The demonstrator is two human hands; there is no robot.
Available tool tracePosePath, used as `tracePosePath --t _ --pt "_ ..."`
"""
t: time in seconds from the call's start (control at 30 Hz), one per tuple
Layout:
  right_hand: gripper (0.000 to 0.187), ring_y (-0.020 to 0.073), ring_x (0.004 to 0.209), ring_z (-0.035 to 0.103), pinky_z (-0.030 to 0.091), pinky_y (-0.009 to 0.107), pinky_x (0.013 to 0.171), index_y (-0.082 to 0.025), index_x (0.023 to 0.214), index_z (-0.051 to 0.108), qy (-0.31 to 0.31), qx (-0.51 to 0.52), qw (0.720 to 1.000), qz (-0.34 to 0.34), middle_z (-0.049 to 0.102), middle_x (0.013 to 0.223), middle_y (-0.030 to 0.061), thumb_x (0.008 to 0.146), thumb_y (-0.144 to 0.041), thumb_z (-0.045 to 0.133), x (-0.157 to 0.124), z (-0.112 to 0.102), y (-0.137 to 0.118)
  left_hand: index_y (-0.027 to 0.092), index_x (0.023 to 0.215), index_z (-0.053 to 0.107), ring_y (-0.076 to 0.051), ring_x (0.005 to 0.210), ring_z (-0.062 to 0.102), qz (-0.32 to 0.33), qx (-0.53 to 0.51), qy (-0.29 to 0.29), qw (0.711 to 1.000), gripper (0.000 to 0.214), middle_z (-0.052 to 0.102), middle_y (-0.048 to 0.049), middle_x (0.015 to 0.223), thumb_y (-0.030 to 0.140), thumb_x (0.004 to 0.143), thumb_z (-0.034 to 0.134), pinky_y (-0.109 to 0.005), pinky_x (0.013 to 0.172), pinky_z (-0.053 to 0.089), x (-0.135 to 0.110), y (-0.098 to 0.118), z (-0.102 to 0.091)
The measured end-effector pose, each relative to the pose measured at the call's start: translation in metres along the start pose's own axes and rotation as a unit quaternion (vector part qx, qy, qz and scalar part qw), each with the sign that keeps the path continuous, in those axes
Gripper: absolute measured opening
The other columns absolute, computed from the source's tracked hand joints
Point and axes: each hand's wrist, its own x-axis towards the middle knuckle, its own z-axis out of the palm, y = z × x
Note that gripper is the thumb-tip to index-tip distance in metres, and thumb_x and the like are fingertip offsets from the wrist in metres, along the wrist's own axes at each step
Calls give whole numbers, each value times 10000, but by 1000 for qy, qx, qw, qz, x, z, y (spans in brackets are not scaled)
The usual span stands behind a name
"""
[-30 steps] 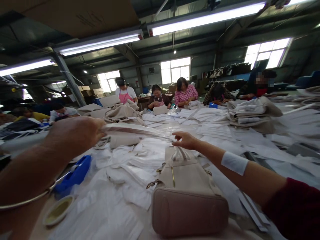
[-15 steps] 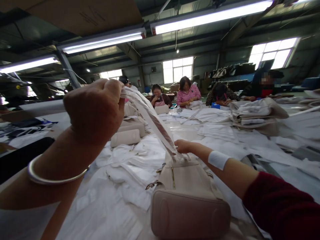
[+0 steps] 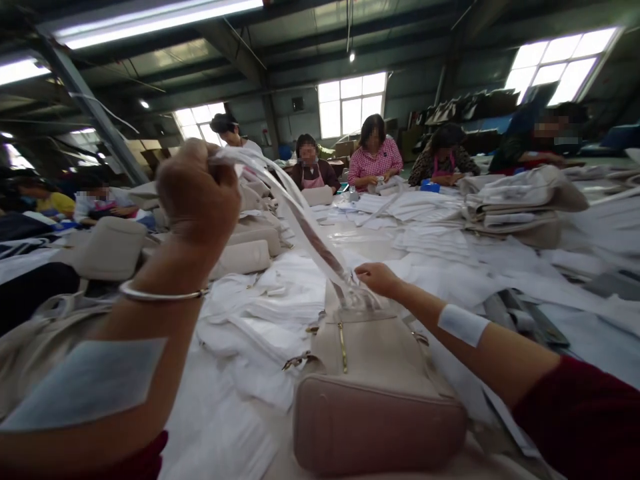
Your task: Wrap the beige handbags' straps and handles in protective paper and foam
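The person's left forearm [image 3: 163, 319] rises steeply from the lower left, bare, its hand [image 3: 197, 190] lifted high with the fingers curled tight into a fist. The right forearm [image 3: 517, 353], bare below a dark red sleeve [image 3: 580, 413], stretches forward and inward; the right hand [image 3: 379, 279] sits lower, fingers bunched, their exact closure unclear.
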Motion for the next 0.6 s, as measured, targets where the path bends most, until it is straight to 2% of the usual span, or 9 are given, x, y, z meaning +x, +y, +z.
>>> tracePosePath --t 0.07,0.1,0.17,0.23,0.27,0.33,0.43,0.5,0.6 --pt "261 195 880 668 501 326 809 -151 966 708 22 9 999 36 732 944 66 957 -294 489 -27 -16 7 38 1257 520 -281 1156 559 -32 5 -140 990 433 617 -208 1211 325 1021 297 -430 977 404 -15 5 42" --pt "303 197 826 670 490 307 761 -156 907 723 28 13 998 49 738 868 59 949 -309 466 -45 -22 10 63 1255 525 -276 1141 572 -27 -2 -207 978 423 627 -201 1200 340 1021 307 -418 966 414 -28 9 62" --pt "376 204 734 664 466 298 687 -169 810 731 31 21 997 68 728 748 44 931 -387 449 -87 -27 13 113 1216 578 -283 1044 630 -13 -14 -305 952 398 684 -164 1093 373 915 571 -387 896 460 -64 16 94" --pt "422 218 729 665 463 310 688 -180 825 738 36 31 995 88 729 740 45 922 -456 434 -132 -25 16 123 1192 618 -339 1101 609 -3 -15 -377 926 564 662 -196 1160 326 701 807 -409 901 464 -107 16 109" --pt "438 229 766 672 468 320 711 -186 874 745 40 43 993 104 743 787 51 920 -482 426 -154 -21 17 124 1156 645 -363 1160 576 0 -15 -400 917 578 631 -214 1224 302 643 844 -421 924 454 -129 13 109" --pt "466 260 883 676 475 345 791 -193 981 748 42 103 982 151 760 927 72 901 -531 437 -191 -11 18 172 1188 645 -314 1238 534 13 -29 -422 906 489 575 -182 1334 328 740 766 -381 973 429 -171 3 95" --pt "512 295 1013 663 475 365 876 -182 1059 735 56 208 950 227 750 1062 90 851 -576 482 -224 3 16 137 1000 706 -264 1001 650 -10 -39 -440 897 308 696 -152 1042 393 877 587 -338 868 459 -227 -19 58" --pt "542 302 1001 667 481 360 866 -170 992 747 44 266 934 236 758 1013 85 835 -613 477 -231 8 9 157 745 689 -249 753 668 -41 -55 -461 885 468 694 -94 746 528 915 461 -328 689 467 -259 -31 37" --pt "564 307 892 673 487 364 777 -159 801 737 30 282 932 225 752 846 76 817 -651 463 -227 8 -7 189 584 612 -273 646 647 -193 -187 -478 836 566 639 -68 580 682 828 476 -345 599 451 -294 -37 24"
